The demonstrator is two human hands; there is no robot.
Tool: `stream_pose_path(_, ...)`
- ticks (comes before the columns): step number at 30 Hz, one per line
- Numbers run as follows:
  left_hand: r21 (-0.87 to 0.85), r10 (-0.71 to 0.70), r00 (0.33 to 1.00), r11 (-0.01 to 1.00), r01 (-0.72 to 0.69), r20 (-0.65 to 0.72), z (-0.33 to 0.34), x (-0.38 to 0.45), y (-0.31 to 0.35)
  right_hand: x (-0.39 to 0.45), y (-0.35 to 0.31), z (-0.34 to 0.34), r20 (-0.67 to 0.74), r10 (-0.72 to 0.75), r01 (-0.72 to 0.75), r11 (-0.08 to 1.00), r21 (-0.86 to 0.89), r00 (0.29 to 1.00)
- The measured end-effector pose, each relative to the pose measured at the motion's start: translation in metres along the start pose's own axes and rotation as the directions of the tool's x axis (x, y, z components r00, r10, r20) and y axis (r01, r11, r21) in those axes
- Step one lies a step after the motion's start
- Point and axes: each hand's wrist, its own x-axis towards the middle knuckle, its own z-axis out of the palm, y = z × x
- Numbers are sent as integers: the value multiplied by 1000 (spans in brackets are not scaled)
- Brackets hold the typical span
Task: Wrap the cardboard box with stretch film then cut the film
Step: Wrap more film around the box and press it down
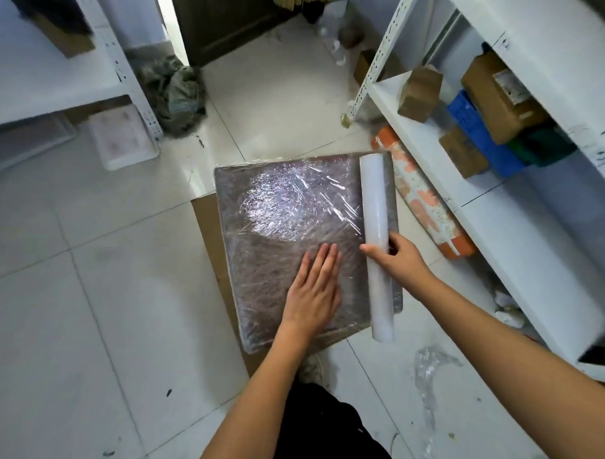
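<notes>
A brown cardboard box (259, 262) stands on the tiled floor in the middle of the view, its top face covered in shiny, wrinkled stretch film (288, 201). My left hand (314, 288) lies flat on the film near the box's near edge, fingers straight and together. Along the box's right edge lies the white stretch film roll (376, 245). My right hand (401, 255) grips that roll around its middle, thumb on the left side and fingers behind it.
White metal shelving (430, 155) with cardboard boxes and a blue crate stands close on the right. An orange patterned roll (425, 196) lies on the floor beside it. A scrap of film (429, 378) lies near my feet. Another shelf and a dark bag stand at left.
</notes>
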Motion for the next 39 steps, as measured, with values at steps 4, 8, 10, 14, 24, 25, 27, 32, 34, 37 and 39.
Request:
stream_pose_path(4,6,8,1000,1000,-9,25,12,-6,-3,6,-3,-11,84,56,-50,996,-72,995)
stream_pose_path(8,-17,7,1000,1000,-7,16,13,-12,-1,4,3,-21,123,84,-73,993,-88,989)
stream_pose_path(10,-23,7,1000,1000,-7,19,13,-14,-1,2,1,-21,145,75,-66,996,-66,987)
stream_pose_path(14,-43,-6,1000,999,7,27,14,-16,0,-2,2,-25,217,142,-149,989,14,966)
stream_pose_path(24,35,0,1000,999,-1,15,16,-16,4,10,13,-50,315,54,-36,997,-62,948)
stream_pose_path(25,43,-3,1000,999,2,9,17,-18,4,12,15,-50,283,50,-28,996,-79,958)
stream_pose_path(27,47,-19,1000,999,19,4,17,-19,5,16,23,-50,213,52,-32,995,-96,976)
stream_pose_path(32,62,-40,999,997,40,2,16,-22,9,17,48,-54,192,47,-17,988,-154,980)
stream_pose_path(34,79,-43,999,996,44,-17,16,-23,12,15,54,-56,230,47,-26,996,-90,972)
stream_pose_path(37,110,-36,999,993,39,-37,18,-26,13,17,58,-58,301,27,-15,999,-42,953)
stream_pose_path(39,123,-35,998,992,40,-46,18,-23,12,19,59,-59,303,12,-2,999,-33,953)
